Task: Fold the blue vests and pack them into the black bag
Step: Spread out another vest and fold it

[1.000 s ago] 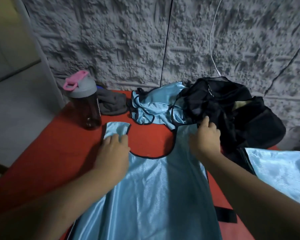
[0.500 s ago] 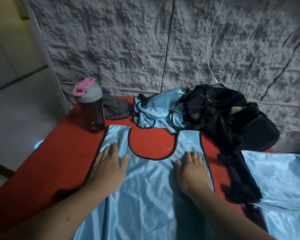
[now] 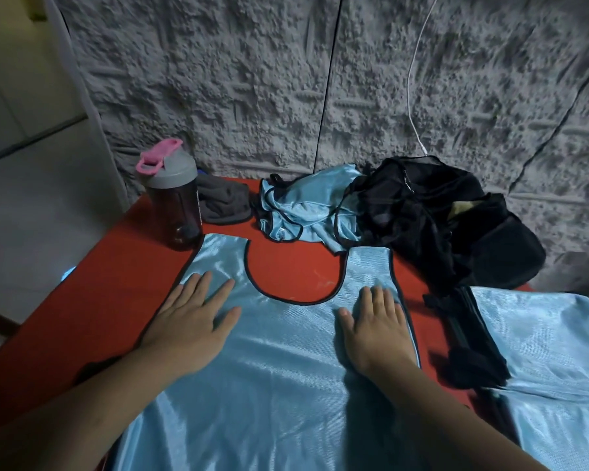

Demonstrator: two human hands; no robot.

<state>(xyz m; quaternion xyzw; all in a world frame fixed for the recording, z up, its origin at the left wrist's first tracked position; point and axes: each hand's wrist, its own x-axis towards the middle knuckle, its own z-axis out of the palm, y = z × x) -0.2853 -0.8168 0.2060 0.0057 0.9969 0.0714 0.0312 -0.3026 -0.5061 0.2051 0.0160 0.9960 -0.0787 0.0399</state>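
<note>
Left hand (image 3: pixel 191 326) flat, palm down, fingers straight and slightly spread, pressing on the vest (image 3: pixel 272 379) just below its left shoulder strap. Right hand (image 3: pixel 376 326) same: flat, fingers straight and close together, pressing the vest just below the right strap, near its black-trimmed side edge. Neither hand grips anything; both just lie on the fabric.

Vest is spread face-flat on the red table (image 3: pixel 92 300), straps pointing away from the person, the U-shaped neckline between the two hands showing bare red table. Fabric runs from the straps down under both forearms to the bottom edge of the view. Shiny blue, black piping, a few shallow creases between the wrists.

Beyond the neckline, a crumpled vest (image 3: pixel 303 212) lies in a heap, touching the bag (image 3: pixel 456 226) on its right. Bag is black, slumped open against the wall, just past the flat vest's right strap. Right of the right hand, a folded vest (image 3: pixel 544 341) lies at the table's right side, with a black strap (image 3: pixel 473 338) between it and the flat vest.

Far left corner: bottle (image 3: pixel 176 202) with grey lid and pink cap, upright, just beyond the left strap. Grey cloth (image 3: pixel 223 202) behind it, next to the crumpled vest. White cable (image 3: pixel 413 96) hangs down the textured wall to the bag.
</note>
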